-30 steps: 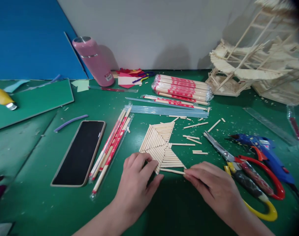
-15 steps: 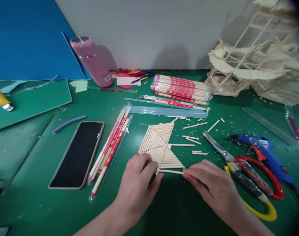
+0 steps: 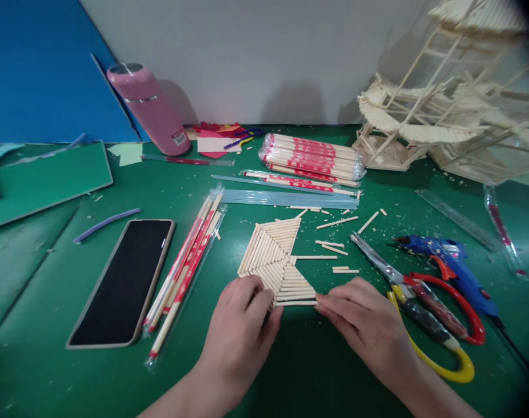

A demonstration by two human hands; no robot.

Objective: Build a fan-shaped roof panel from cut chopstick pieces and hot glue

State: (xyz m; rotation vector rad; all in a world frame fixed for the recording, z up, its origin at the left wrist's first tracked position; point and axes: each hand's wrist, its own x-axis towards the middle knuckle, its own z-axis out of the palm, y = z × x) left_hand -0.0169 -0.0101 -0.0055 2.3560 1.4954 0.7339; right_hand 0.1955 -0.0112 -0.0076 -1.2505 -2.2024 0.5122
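A flat panel of cut wooden sticks, laid in triangular sections, lies on the green table with a gap on its right side. Along its near edge runs a short wooden stick, close beside the last row. My left hand is closed over the panel's lower left corner, with thumb and fingers at the stick's left end; its fingertips are partly hidden. Pinched between thumb and fingers of my right hand is the stick's right end. Several loose cut sticks lie right of the panel.
Scissors and a blue glue gun lie at the right. Leftward are wrapped chopsticks and a phone. Behind stand a pink bottle, a chopstick bundle and a wooden stick model.
The stick's right end has come up against the panel's near edge, narrowing the gap between them. My view has shifted slightly, so most things appear further left.
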